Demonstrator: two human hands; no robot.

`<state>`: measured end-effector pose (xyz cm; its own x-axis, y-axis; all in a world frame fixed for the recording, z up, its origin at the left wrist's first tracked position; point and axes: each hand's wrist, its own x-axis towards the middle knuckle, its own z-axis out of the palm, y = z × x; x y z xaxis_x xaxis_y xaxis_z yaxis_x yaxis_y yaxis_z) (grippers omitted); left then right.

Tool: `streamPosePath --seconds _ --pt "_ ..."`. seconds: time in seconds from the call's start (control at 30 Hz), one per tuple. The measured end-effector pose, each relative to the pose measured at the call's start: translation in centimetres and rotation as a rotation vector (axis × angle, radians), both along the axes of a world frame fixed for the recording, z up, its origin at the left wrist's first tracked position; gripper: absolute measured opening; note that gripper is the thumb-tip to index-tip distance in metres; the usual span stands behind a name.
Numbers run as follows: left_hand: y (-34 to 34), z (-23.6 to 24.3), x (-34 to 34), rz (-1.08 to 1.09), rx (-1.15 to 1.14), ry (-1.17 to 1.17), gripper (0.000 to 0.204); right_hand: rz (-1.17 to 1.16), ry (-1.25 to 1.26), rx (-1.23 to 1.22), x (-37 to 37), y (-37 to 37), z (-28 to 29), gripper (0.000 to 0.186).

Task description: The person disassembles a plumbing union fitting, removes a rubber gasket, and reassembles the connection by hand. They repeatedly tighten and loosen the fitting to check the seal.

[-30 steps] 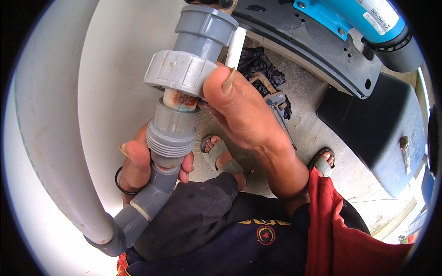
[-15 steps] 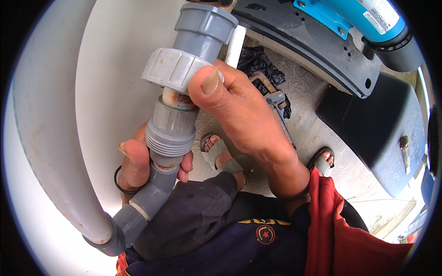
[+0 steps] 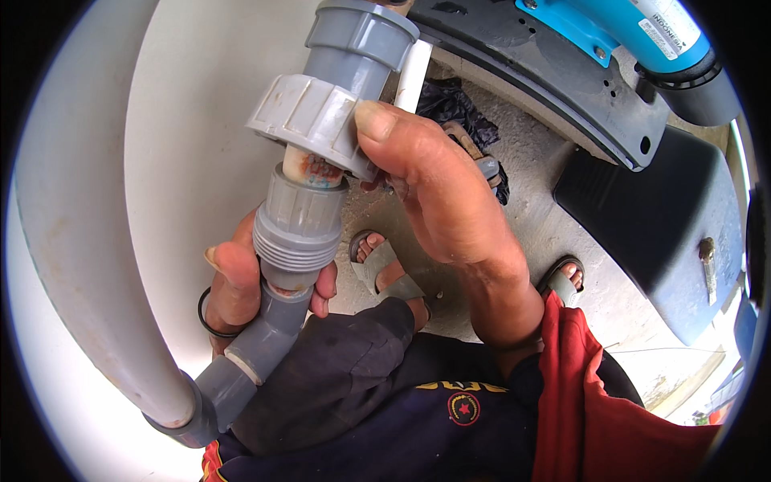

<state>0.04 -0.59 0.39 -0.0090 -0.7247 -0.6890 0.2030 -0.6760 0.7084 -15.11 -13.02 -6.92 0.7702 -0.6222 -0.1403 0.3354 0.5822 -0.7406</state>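
Observation:
A light grey ribbed union nut (image 3: pixel 309 116) sits tilted around the pipe below a grey upper fitting (image 3: pixel 357 40). My right hand (image 3: pixel 446 181) grips the nut's right side, thumb on its rim; its other fingers are mostly hidden behind. Below the nut shows a stained white pipe stub (image 3: pixel 309 167), which meets a grey threaded fitting (image 3: pixel 297 233). My left hand (image 3: pixel 237 277) is wrapped round that fitting from behind, thumb at its left and fingertips at its right. Under it, a grey elbow (image 3: pixel 265 337) bends down left to a thick pipe (image 3: pixel 88 209).
A white wall (image 3: pixel 185 161) stands behind the pipes. To the right are a black bracket (image 3: pixel 538 64), a blue cylinder (image 3: pixel 650 32) and a dark plastic panel (image 3: pixel 650 233). A wrench (image 3: pixel 487 167) and a black plastic bag (image 3: pixel 458 108) lie on the concrete floor (image 3: pixel 514 273).
The union nut has tilted and shifted slightly up, baring more of the white stub. My right thumb has moved up and right along its rim. My left hand stays put.

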Motion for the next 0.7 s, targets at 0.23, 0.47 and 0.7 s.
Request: streamPosePath --seconds 0.23,0.47,0.7 --pt "0.16 -0.13 -0.17 0.058 -0.009 0.051 0.120 0.031 0.101 -0.080 0.31 -0.42 -0.35 0.077" --pt "-0.04 0.12 0.02 0.004 0.019 0.002 0.122 0.048 0.138 -0.080 0.26 -0.36 -0.58 0.084" --pt "-0.27 0.36 0.15 -0.025 0.019 0.048 0.116 0.025 0.076 0.006 0.38 -0.20 -0.21 0.079"
